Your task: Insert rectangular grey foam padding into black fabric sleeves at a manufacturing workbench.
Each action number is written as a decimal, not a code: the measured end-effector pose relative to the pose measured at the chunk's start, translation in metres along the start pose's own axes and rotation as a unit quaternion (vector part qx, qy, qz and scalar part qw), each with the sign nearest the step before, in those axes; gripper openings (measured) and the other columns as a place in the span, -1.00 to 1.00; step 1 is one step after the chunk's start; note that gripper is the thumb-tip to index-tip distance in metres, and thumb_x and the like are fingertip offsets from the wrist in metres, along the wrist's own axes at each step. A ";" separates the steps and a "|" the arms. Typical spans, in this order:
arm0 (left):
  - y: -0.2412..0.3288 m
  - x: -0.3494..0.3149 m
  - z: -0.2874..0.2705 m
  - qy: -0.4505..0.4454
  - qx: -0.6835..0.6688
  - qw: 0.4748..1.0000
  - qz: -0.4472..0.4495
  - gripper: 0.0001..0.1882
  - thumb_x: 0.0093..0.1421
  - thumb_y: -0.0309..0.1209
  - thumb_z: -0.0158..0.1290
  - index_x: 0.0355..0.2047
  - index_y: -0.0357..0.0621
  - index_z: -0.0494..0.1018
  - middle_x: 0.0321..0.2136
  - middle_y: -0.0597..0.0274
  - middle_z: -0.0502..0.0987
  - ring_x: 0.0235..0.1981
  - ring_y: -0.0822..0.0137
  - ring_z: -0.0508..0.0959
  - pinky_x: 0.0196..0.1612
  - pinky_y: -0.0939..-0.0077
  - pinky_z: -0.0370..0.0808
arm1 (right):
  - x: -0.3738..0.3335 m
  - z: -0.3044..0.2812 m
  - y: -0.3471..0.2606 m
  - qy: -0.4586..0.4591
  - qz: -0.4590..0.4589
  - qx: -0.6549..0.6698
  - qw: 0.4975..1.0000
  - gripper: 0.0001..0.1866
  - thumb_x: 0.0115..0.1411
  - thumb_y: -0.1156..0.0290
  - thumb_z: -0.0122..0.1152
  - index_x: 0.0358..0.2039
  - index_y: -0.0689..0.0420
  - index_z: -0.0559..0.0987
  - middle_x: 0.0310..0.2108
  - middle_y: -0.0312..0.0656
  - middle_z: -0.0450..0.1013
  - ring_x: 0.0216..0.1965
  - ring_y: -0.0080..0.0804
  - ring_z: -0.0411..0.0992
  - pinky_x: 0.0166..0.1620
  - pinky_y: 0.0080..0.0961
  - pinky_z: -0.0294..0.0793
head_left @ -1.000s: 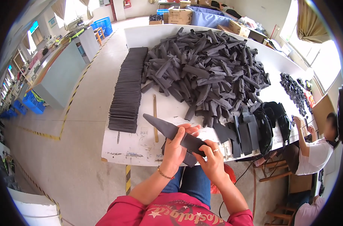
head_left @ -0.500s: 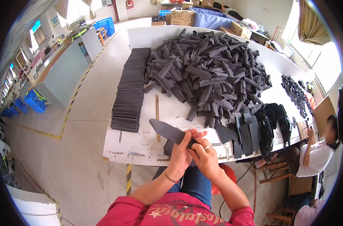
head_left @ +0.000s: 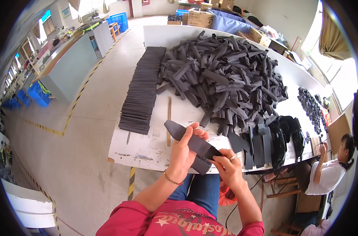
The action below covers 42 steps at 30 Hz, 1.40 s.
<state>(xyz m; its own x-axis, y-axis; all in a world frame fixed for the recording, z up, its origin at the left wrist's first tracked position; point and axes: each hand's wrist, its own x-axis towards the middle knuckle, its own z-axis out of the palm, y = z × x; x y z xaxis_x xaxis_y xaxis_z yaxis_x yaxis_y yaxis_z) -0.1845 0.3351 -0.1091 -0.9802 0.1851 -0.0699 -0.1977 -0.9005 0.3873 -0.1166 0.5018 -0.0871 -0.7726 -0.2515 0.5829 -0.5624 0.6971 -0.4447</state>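
A factory workshop is indicated by the white worktop (head_left: 161, 114) heaped with dark-grey tube-like pieces (head_left: 222, 78), yellow-and-black striped floor tape (head_left: 131, 181) and blue plastic crates (head_left: 38, 94).

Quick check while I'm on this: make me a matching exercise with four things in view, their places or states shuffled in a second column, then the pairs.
Things
1. Long, neat row of thin dark-grey pieces
2. Narrow, straight light-brown stick
3. Big heap of curled dark-grey pieces
4. Dark-grey, fabric-like piece with a tapered end

Places or states
A. Jumbled, right of the stick
B. Held by the left hand and the right hand
C. Along the left side of the white tabletop
D. Lying singly, uncovered and untouched

Pairs: 1-C, 2-D, 3-A, 4-B
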 end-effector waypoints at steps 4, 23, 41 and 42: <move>-0.016 -0.003 0.001 -0.012 -0.021 0.999 0.032 -0.61 0.34 -0.22 -0.01 0.00 -0.28 0.37 -0.41 0.25 0.54 -0.25 0.22 0.57 -0.05 0.33 0.48 | 0.003 0.007 -0.002 0.021 -0.008 0.021 1.000 -0.80 -0.08 0.57 0.44 -0.44 0.19 0.56 -0.35 -0.13 0.44 -0.43 -0.24 0.46 -0.42 -0.40 0.45; -0.025 -0.019 0.004 0.003 -0.007 1.000 0.012 -0.70 0.34 -0.26 -0.02 -0.06 -0.21 0.42 -0.36 0.23 0.55 -0.17 0.18 0.58 0.01 0.32 0.48 | 0.011 0.017 0.007 -0.002 0.013 0.075 0.997 -0.79 -0.09 0.57 0.43 -0.42 0.20 0.55 -0.33 -0.13 0.46 -0.45 -0.24 0.47 -0.43 -0.43 0.47; -0.002 0.008 -0.013 -0.021 0.016 0.993 0.114 -0.58 0.38 -0.19 -0.12 0.05 -0.29 0.35 -0.14 0.02 0.57 0.10 0.03 0.46 0.23 0.18 0.31 | -0.009 0.035 0.004 0.172 0.373 0.435 0.801 -0.86 0.27 0.44 0.16 -0.25 0.25 0.50 -0.21 -0.21 0.39 -0.33 -0.51 0.41 -0.25 -0.56 0.47; -0.003 0.006 -0.013 -0.044 0.018 0.995 0.091 -0.58 0.38 -0.19 -0.12 0.06 -0.28 0.34 -0.14 0.02 0.57 0.11 0.04 0.44 0.24 0.17 0.30 | 0.001 0.029 -0.005 0.150 0.397 0.474 0.772 -0.81 0.30 0.38 0.12 -0.21 0.26 0.49 -0.19 -0.21 0.39 -0.33 -0.51 0.42 -0.24 -0.54 0.49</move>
<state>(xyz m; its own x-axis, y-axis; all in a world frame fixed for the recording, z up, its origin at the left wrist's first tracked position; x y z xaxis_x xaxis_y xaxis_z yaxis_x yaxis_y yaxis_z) -0.1895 0.3335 -0.1225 -0.9949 0.0547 0.0845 -0.0144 -0.9079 0.4190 -0.1229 0.4784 -0.1042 -0.9614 0.2687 -0.0599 -0.0209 -0.2883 -0.9573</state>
